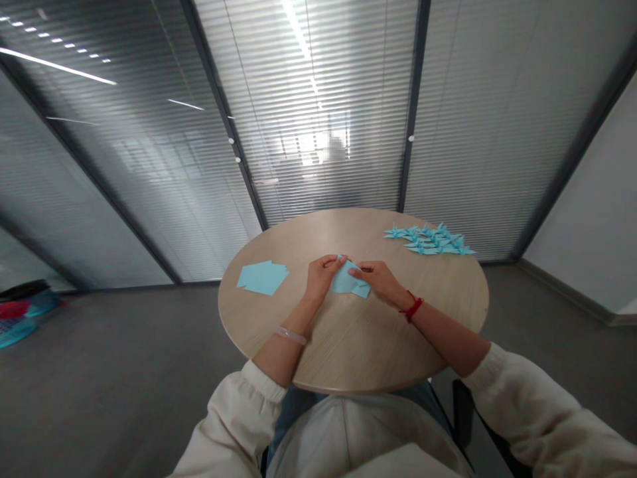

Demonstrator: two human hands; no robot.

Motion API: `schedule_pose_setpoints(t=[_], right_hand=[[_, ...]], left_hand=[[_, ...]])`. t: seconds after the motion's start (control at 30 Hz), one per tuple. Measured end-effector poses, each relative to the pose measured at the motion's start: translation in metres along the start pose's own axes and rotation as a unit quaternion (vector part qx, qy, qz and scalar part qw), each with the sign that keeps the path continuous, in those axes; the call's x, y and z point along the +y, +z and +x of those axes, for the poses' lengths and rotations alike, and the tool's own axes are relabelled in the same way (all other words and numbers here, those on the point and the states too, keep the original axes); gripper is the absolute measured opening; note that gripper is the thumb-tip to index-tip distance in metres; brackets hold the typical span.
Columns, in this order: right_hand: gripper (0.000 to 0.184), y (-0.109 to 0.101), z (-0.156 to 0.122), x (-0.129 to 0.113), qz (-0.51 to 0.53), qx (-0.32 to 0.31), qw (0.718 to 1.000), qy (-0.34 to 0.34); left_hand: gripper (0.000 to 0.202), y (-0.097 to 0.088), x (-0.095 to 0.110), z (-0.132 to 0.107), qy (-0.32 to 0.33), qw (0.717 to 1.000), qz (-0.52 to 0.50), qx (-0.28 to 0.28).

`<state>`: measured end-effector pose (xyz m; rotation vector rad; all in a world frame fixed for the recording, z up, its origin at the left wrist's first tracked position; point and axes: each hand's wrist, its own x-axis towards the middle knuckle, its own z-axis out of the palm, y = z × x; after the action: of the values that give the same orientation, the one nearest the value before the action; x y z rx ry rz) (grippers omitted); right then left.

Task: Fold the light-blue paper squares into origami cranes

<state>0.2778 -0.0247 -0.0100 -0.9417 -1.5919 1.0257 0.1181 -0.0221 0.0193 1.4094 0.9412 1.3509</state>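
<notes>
A light blue sheet of paper, partly folded, lies at the middle of the round wooden table. My left hand pinches its upper left edge with fingers closed. My right hand presses and grips its right side, fingers curled on the paper. Both hands meet near the top corner of the sheet.
A small stack of flat blue paper sheets lies on the table's left part. Several folded blue paper cranes are gathered at the far right. Glass walls with blinds stand behind the table. A dark chair edge shows at the lower right.
</notes>
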Motion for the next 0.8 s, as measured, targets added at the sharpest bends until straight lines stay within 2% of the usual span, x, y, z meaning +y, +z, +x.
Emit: schedule_pose_setpoints(t=[0.27,0.6,0.8], right_hand=[[0.05,-0.0001,0.0001,0.0008,-0.008,0.002,1.0,0.005],[0.051,-0.0011,0.0012,0.0018,0.006,-0.004,1.0,0.019],[0.05,-0.0016,0.002,0.0021,-0.006,-0.005,1.0,0.02]], left_hand=[[0.031,-0.0007,0.0003,-0.0001,0.033,0.999,0.039,0.006],[0.037,-0.0021,-0.0012,0.0009,0.036,0.999,0.034,-0.015],[0.039,-0.0026,-0.0017,0.0027,0.053,0.996,0.07,0.005]])
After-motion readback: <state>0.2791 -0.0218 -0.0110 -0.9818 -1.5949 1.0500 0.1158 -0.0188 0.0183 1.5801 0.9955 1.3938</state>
